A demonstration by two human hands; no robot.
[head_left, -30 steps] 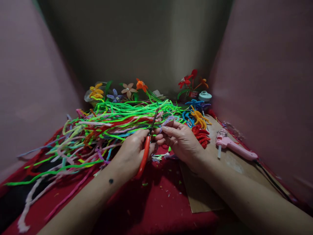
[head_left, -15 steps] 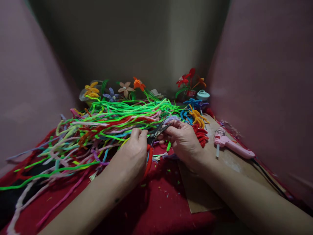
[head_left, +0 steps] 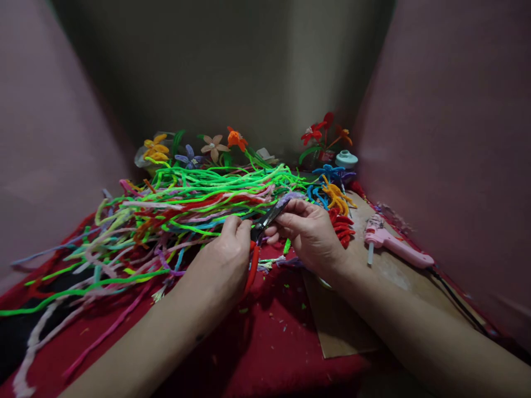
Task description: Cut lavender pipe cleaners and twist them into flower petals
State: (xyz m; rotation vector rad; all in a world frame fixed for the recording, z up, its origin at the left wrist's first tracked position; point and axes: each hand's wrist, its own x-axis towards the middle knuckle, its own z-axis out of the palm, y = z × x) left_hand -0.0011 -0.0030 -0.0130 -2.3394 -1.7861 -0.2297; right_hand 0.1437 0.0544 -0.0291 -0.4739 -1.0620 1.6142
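Red-handled scissors (head_left: 254,262) are held in my left hand (head_left: 228,251), whose fingers wrap round the handles. Their dark blades point up and right, nearly together, and reach the fingertips of my right hand (head_left: 309,229). That hand is closed in a pinch on a pale purple fuzzy piece (head_left: 290,197), which shows just above the fingers. How much of the piece lies inside the fingers is hidden. Behind both hands spreads a heap of fuzzy stems (head_left: 207,182), mostly bright green, with pink, red and yellow ones among them.
A pink glue gun (head_left: 394,246) lies on a brown board (head_left: 344,326) at the right. Red petal pieces (head_left: 342,225) and orange ones (head_left: 335,196) sit beyond my right hand. Fuzzy flowers (head_left: 213,146) stand along the back near a light blue round object (head_left: 346,160). Scraps dot the red cloth (head_left: 265,354).
The scissor blades were spread apart and have now closed together at my right fingertips. The view has shifted slightly.
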